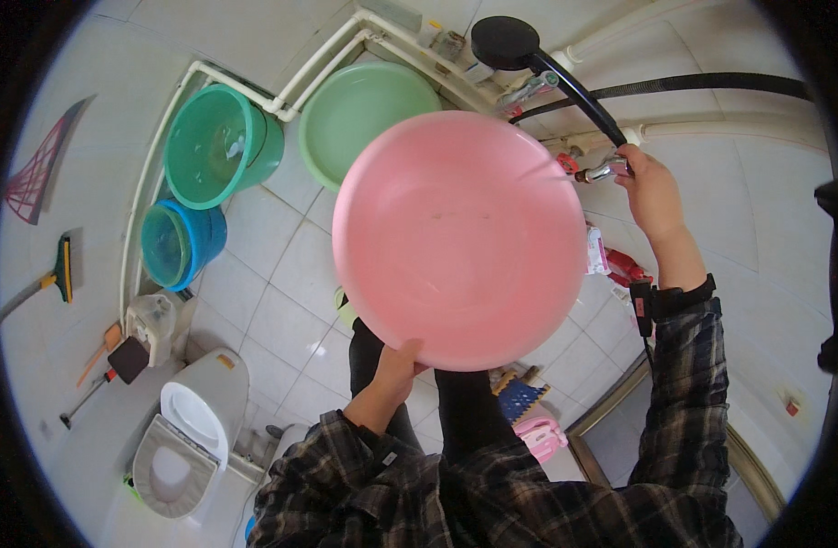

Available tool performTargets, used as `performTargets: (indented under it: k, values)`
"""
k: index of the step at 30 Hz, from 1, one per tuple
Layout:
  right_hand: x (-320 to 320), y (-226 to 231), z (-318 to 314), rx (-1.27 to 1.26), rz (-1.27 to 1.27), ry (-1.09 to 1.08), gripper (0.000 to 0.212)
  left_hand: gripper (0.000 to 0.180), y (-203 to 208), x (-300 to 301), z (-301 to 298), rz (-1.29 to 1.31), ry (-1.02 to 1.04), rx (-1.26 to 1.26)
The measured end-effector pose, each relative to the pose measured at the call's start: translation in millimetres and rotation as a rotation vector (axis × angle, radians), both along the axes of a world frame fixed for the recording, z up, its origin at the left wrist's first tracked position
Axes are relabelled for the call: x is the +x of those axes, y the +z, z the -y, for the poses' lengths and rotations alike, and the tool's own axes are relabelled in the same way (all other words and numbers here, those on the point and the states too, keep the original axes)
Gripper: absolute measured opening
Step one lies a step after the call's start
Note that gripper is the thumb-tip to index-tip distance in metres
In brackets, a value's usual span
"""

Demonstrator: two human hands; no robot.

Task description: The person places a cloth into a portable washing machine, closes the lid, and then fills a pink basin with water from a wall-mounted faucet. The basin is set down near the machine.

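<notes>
A large pink basin (465, 265) is tilted in front of me, its inside facing up. My left hand (396, 370) grips its near rim, with the thumb over the edge and the other fingers hidden underneath. To the right of the basin, my right hand (652, 187) is closed on a small metal tap (604, 171). A thin streak that looks like water runs from the tap's spout into the basin. Just above that hand ends the handle of a black shower head (506, 43), which leans out from the wall.
A pale green basin (369, 110), a green bucket (220, 151) and a blue bucket (204, 242) stand by the left wall pipes. The toilet (209, 393) is at lower left, its lid raised. A red bottle (627, 268) and pink container (539, 438) sit at right.
</notes>
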State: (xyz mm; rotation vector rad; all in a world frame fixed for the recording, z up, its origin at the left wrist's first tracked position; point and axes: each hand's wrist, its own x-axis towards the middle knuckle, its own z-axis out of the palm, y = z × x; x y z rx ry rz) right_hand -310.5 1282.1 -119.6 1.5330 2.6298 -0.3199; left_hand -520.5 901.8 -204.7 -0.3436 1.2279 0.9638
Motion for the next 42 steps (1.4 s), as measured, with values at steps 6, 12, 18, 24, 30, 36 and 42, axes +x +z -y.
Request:
performTargets:
  k: [6, 12, 18, 24, 30, 36, 42]
  values:
    - [1, -1, 0, -0.021, -0.010, -0.015, 0.036, 0.045, -2, 0, 1, 0.014, 0.008, -0.003]
    - [1, -3, -1, -0.014, 0.010, -0.017, 0.036, 0.041, -5, 0, -1, -0.008, 0.004, -0.021]
    - [-2, -1, 1, -0.031, 0.010, -0.046, 0.035, 0.041, -5, -1, -4, -0.015, -0.014, -0.011]
    - [-5, 2, 2, -0.029, 0.018, -0.032, 0.034, 0.046, -5, -4, -5, -0.037, -0.081, -0.022]
    - [-5, 2, 3, -0.014, 0.009, -0.032, 0.033, 0.046, -3, -7, -4, -0.046, -0.074, -0.037]
    - [-3, 0, 2, -0.010, 0.046, -0.035, 0.033, 0.047, -3, -10, -3, -0.051, -0.062, -0.019]
    - [-3, -1, 2, 0.022, 0.042, -0.008, 0.033, 0.048, -4, -10, -2, -0.050, -0.056, -0.020]
